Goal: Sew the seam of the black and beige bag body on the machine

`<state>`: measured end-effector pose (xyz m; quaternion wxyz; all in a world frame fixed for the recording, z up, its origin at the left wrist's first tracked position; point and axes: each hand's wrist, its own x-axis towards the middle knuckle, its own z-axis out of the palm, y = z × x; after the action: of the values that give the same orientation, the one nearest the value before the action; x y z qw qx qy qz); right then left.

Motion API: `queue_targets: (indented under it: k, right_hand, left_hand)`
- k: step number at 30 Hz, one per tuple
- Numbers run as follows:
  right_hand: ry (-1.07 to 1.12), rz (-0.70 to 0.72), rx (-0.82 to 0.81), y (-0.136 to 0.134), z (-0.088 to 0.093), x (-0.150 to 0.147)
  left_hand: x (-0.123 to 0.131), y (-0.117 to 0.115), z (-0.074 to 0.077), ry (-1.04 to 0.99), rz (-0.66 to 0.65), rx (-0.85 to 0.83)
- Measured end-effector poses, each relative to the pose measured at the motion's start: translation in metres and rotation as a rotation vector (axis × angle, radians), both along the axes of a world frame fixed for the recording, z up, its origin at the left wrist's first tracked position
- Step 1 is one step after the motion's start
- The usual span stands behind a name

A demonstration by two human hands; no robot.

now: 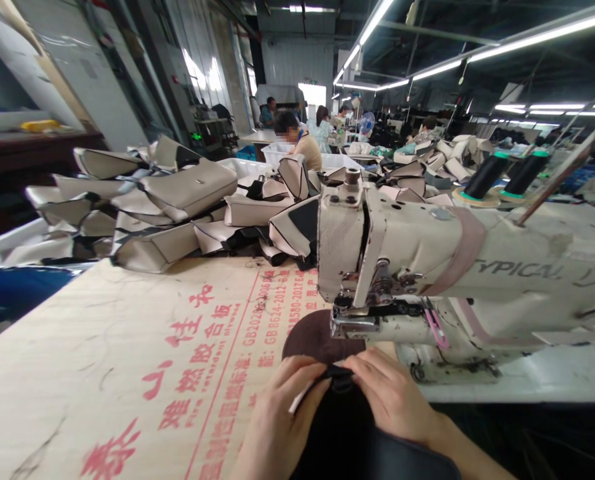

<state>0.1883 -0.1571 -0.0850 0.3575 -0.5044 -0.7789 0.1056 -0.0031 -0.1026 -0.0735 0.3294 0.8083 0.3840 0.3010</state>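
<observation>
Both my hands are closed on a black bag piece in front of the sewing machine. My left hand pinches its upper edge on the left side, where a sliver of pale material shows. Across from it, my right hand grips the same edge with its fingers bent over. Between the fingertips the black edge looks folded. The sewing machine's head stands just beyond my hands, and a dark brown rounded piece lies under it on the plywood table.
A heap of beige bags with black edging covers the table's far side. Two black thread spools stand on the machine at right. A pink clip hangs from the machine arm. Several people sit working farther back, one near a white bin.
</observation>
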Motion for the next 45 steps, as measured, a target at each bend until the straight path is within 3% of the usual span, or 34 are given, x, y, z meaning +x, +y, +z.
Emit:
queue_targets:
  k: [6,11,16,22,30,36,39,42,45]
  right_hand:
    - [0.015,0.056,-0.054,-0.003,0.0,0.002]
    - [0.057,0.016,-0.04,-0.003,-0.005,0.002]
    - [0.076,-0.028,-0.055,-0.002,-0.008,0.0]
    - [0.076,-0.065,-0.034,-0.002,-0.009,-0.006]
    - [-0.003,-0.047,-0.084,0.008,-0.007,-0.003]
    - [-0.001,-0.012,-0.043,0.011,-0.006,-0.006]
    - [0.002,-0.003,-0.021,0.012,-0.002,-0.01]
    - [0.227,-0.084,-0.087,0.016,-0.003,-0.017]
    - [0.624,-0.241,-0.198,0.022,-0.013,-0.031]
  left_hand:
    - [-0.003,0.012,0.016,0.033,-0.268,-0.098]
    - [-0.002,0.013,0.007,-0.018,-0.089,-0.053]
    - [-0.001,0.011,0.001,0.12,-0.201,0.142]
    - [0.001,0.01,0.0,0.196,-0.209,0.302]
    - [0.007,0.022,0.013,0.097,-0.158,-0.021]
    - [-0.03,0.007,-0.011,0.122,-0.098,-0.175]
    - [-0.034,0.002,-0.019,0.075,-0.018,-0.26]
    - [-0.02,0.02,-0.007,0.045,0.106,-0.212]
    - [0.001,0.055,0.016,0.133,0.043,-0.079]
